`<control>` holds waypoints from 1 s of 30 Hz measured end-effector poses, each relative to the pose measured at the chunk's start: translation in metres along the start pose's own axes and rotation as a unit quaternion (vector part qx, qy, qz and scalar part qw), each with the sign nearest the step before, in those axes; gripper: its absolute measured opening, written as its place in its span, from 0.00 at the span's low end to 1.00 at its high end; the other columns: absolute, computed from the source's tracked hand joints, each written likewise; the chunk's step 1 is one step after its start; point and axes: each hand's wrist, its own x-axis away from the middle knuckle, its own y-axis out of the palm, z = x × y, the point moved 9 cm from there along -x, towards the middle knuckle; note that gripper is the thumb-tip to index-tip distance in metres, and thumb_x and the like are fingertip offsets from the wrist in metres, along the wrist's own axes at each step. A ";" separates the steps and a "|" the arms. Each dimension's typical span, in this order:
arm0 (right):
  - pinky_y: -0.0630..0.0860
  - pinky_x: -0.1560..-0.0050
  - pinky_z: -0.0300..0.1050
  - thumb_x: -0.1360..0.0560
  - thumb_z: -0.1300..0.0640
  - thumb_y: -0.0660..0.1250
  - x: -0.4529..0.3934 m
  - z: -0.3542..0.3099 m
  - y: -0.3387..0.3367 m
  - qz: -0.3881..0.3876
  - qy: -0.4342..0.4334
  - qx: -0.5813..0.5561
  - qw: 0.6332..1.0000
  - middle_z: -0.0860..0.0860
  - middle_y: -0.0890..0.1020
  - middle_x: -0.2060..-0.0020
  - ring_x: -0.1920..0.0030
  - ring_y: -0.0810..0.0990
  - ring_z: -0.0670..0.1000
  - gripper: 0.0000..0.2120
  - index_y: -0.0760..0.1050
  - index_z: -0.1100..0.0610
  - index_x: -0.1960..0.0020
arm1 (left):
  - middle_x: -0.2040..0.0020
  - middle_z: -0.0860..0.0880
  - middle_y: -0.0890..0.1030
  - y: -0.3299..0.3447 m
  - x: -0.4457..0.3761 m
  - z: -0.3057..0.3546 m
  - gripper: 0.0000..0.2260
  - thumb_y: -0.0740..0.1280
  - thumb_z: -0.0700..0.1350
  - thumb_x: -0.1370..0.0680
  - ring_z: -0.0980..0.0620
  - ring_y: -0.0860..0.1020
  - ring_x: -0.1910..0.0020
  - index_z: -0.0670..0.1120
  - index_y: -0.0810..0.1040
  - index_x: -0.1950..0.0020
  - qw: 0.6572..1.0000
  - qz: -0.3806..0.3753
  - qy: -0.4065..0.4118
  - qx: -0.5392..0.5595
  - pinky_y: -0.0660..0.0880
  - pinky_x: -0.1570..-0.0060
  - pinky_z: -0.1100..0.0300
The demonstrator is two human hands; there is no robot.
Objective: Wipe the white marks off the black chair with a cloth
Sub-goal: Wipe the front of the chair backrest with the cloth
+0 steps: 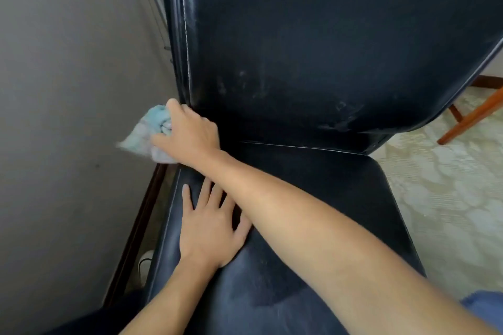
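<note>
A: Where is the cloth (pixel 148 134) right now?

B: Bunched in the right hand (pixel 187 132), at the lower left edge of the chair (pixel 313 49) back, where the back meets the seat. The grip is closed around it: the fingers curl over the pale blue-green wad, and most of the loose cloth sticks out to the left of the knuckles, past the chair's edge and in front of the grey wall (pixel 68 90).

A: And the other hand?

B: The left hand (pixel 209 228) lies flat on the seat, fingers straight and spread, holding nothing. The right forearm crosses above it, so the two arms overlap.

A: Can you see the marks (pixel 340 114)?

B: Yes, whitish smudges show low on the chair back toward the right, well apart from the cloth. Fainter ones sit near the middle of the back, and a couple of small spots are high up near the top.

A: Anything around the chair?

B: A pale patterned floor (pixel 446 198) on the right, with orange-brown wooden legs (pixel 473 114) of some other furniture. A shoe (pixel 145 262) peeks out beside the seat's left edge.
</note>
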 end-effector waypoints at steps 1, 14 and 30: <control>0.69 0.59 0.49 0.27 0.46 0.69 0.010 0.012 -0.012 -0.009 -0.020 0.052 0.998 0.50 0.77 0.48 0.53 0.80 0.59 0.18 0.68 0.51 0.43 | 0.25 0.47 0.74 -0.002 -0.001 -0.003 0.26 0.58 0.57 0.20 0.43 0.67 0.22 0.51 0.74 0.24 0.999 0.019 -0.017 0.020 0.57 0.23 0.31; 0.75 0.54 0.55 0.34 0.55 0.67 0.212 0.195 -0.110 0.158 0.209 0.127 0.956 0.53 0.76 0.63 0.60 0.75 0.58 0.07 0.72 0.57 0.61 | 0.19 0.56 0.67 -0.015 0.010 -0.018 0.23 0.58 0.40 0.17 0.50 0.60 0.18 0.57 0.76 0.25 0.988 -0.119 0.012 0.094 0.59 0.20 0.44; 0.71 0.58 0.50 0.22 0.55 0.63 0.387 0.263 -0.187 0.228 0.342 0.211 0.887 0.51 0.71 0.55 0.51 0.71 0.58 0.19 0.79 0.41 0.34 | 0.14 0.52 0.37 0.023 0.070 0.054 0.28 0.41 0.65 0.16 0.36 0.35 0.17 0.66 0.39 0.17 0.982 -0.177 0.041 -0.054 0.35 0.25 0.26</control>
